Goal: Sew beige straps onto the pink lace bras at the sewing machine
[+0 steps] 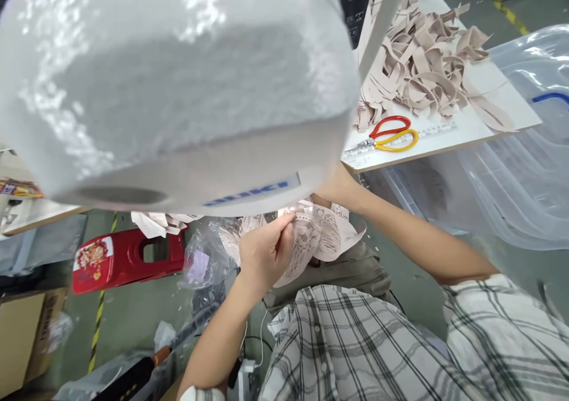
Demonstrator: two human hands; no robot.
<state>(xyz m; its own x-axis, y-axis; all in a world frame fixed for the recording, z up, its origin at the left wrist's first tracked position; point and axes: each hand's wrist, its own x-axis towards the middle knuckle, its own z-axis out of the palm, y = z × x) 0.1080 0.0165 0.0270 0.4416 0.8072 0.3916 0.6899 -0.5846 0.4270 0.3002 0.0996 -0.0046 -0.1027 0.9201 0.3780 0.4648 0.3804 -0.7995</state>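
A pale pink lace bra (pixel 306 244) hangs over my lap, just below the sewing machine head (pixel 186 105). My left hand (pixel 269 250) is closed on its upper edge, thumb on top. Close to the other side of the lace, my right hand (pixel 338 186) reaches in beneath the machine. The machine head covers its fingers, so I cannot see how they sit on the fabric. The needle area is hidden too.
On the white table at right lie scissors (pixel 393 134) with red and yellow handles, a clear ruler (pixel 438 130) and a heap of beige fabric strips (pixel 422 63). Clear plastic bins (pixel 511 182) stand beside it. At left are a red stool (pixel 128 259) and a cardboard box (pixel 22 336).
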